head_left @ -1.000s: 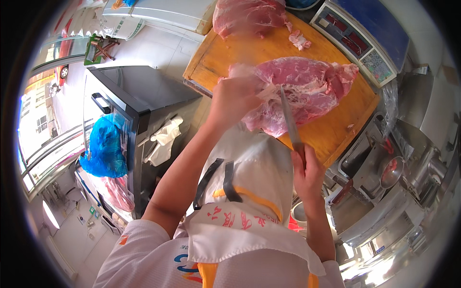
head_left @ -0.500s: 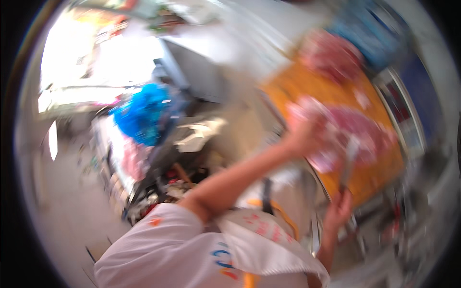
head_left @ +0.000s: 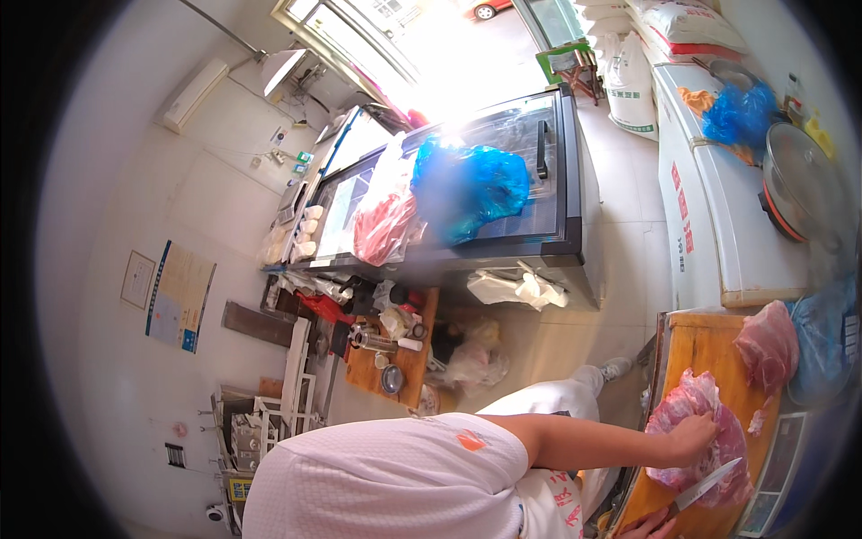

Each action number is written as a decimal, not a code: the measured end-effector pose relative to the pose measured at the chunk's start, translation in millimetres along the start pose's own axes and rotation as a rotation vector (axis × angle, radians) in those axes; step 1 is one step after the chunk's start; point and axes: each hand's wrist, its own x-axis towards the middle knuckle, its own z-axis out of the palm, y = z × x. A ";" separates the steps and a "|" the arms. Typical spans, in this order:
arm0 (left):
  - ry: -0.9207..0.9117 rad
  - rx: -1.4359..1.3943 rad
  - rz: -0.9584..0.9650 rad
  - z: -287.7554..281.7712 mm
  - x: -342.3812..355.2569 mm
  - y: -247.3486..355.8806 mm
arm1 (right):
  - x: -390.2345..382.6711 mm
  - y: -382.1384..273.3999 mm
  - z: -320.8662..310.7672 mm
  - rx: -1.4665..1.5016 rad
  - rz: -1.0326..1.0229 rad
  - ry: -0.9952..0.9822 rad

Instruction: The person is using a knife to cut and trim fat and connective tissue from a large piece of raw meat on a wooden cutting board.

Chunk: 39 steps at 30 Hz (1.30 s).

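Observation:
A broad slab of raw pink meat lies on the wooden cutting board at the lower right. My left hand rests on its upper side, fingers closed and gripping the flesh. At the bottom edge, my right hand is wrapped round the dark handle of a knife. The blade points up and right, lying across or just over the meat's near part; contact cannot be made out. Farther back on the board sits a second, rounder lump of meat.
Blue-tinted plastic packaging borders the board on the right. Beyond stands a white chest freezer with a lidded pan on top. Across the floor, a dark glass-topped display case carries a blue plastic bag and bagged meat.
My view has swung left, so the board and both hands now appear at the lower right. The left hand stays on the meat and the right hand keeps the knife.

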 end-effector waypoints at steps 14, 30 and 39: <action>0.072 -0.093 0.020 -5.3 11.6 -23.8 | 3.8 34.2 13.1 -0.039 0.117 0.071; -0.004 -0.057 0.011 -31.8 3.3 -28.2 | 19.9 37.0 34.7 -0.175 -0.039 -0.039; 0.108 -0.029 0.171 -37.6 2.0 -31.1 | -3.1 17.1 10.9 -0.090 -0.035 -0.052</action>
